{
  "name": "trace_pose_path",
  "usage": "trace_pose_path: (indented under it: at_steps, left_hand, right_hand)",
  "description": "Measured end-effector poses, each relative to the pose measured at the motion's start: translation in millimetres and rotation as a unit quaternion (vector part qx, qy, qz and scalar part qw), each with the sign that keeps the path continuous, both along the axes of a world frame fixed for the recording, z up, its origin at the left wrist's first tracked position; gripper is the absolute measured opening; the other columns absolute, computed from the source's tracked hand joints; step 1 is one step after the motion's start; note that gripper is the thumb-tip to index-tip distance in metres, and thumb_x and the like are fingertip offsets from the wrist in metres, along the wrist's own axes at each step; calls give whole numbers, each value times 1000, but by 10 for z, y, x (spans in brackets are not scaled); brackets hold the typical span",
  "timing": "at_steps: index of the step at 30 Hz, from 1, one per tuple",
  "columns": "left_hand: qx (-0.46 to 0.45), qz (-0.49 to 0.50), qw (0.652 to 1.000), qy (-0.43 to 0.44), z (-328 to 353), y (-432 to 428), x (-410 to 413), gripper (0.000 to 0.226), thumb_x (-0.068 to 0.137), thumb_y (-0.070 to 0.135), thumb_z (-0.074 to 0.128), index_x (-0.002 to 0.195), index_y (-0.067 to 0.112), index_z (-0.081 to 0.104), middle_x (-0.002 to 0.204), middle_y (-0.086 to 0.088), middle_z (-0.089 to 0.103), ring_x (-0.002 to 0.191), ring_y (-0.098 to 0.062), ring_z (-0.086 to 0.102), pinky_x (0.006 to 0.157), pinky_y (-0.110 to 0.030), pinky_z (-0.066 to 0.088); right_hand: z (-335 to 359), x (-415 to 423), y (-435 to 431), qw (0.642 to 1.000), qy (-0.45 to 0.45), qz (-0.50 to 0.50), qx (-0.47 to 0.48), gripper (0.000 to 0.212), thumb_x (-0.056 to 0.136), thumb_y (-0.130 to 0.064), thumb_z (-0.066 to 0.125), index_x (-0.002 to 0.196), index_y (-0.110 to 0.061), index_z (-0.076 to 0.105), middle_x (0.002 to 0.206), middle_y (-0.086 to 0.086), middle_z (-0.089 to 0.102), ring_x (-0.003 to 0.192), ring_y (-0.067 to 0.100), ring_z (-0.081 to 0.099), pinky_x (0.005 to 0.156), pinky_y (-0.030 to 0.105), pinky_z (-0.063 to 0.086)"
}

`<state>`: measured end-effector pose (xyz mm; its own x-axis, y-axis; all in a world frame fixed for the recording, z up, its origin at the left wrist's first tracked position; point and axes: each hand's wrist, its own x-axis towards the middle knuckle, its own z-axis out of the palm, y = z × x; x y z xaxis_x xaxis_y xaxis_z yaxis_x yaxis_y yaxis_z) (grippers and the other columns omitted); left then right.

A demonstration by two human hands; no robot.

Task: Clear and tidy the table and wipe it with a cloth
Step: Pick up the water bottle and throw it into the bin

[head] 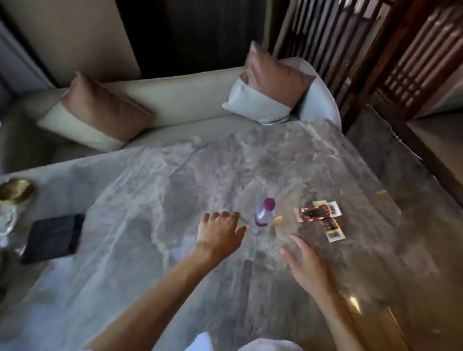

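A small clear water bottle [264, 215] with a purple cap and purple label stands upright near the middle of the grey marble table [164, 196]. My left hand [220, 234] hovers just left of the bottle, fingers spread, holding nothing. Just to the bottle's near right is my right hand [308, 266], open and palm down over the table. A few red, black and white cards or wrappers [320, 218] lie flat to the right of the bottle. No cloth shows in the frame.
A dark flat tablet or case [54, 237] lies at the table's left side, and a brass bowl [15, 189] stands beyond it. A cream sofa with pink-and-white cushions [99, 112] runs along the far edge. A dark wooden lattice screen [383, 48] stands at the back right.
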<state>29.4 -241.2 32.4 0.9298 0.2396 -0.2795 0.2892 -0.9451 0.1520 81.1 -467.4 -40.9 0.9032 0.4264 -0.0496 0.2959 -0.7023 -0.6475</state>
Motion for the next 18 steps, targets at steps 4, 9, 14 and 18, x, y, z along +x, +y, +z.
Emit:
trace_pose_path:
  at_steps: [4,9,14,18]
  left_hand:
    - [-24,-14,999,16,-65,-65,438,53,95,47,44,139,19,40,128,-11,62,119,-33,58,101,-43,42]
    - [-166,-27,985,38,-174,-127,826,68,94,41,54,151,21,24,147,-12,45,131,-33,47,109,-42,38]
    - [-212,-62,975,19,-299,-225,1033,44,92,25,61,134,14,50,125,-8,62,114,-26,59,93,-32,45]
    - [-267,12,963,-40,-392,-124,1030,20,92,15,58,110,7,61,101,-11,69,94,-27,65,85,-39,52]
  right_hand:
    - [-227,278,17,998,69,-8,-6,51,84,-31,70,130,-17,56,133,0,61,124,18,56,102,24,38]
    - [-507,521,354,972,235,4,26,83,84,-31,70,151,-17,24,157,0,30,144,16,32,114,31,26]
    - [-701,582,681,949,301,-45,85,82,80,-18,74,148,-17,28,152,3,38,140,22,36,114,36,32]
    - [-777,543,743,943,310,-69,101,69,81,-19,74,140,-16,37,141,3,47,133,20,44,101,27,35]
